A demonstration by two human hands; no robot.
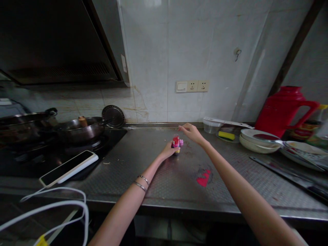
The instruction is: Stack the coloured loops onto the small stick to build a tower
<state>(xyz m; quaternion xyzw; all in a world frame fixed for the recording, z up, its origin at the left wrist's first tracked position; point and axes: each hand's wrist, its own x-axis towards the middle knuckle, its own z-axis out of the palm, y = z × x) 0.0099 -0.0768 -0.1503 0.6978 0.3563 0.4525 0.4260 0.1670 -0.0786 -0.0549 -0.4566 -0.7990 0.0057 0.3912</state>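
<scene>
Red can (176,140), pink and yellow about its base, upright on steel surface (184,186), held at its near side by left hand (167,151), the closer of the two; right hand (191,133) open, fingers extended, just beyond and right of it, not touching.

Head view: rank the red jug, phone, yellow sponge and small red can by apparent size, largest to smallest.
1. Red jug
2. Phone, though its nearness to the camera makes this unsure
3. Yellow sponge and small red can look alike, so they stay unranked
</scene>
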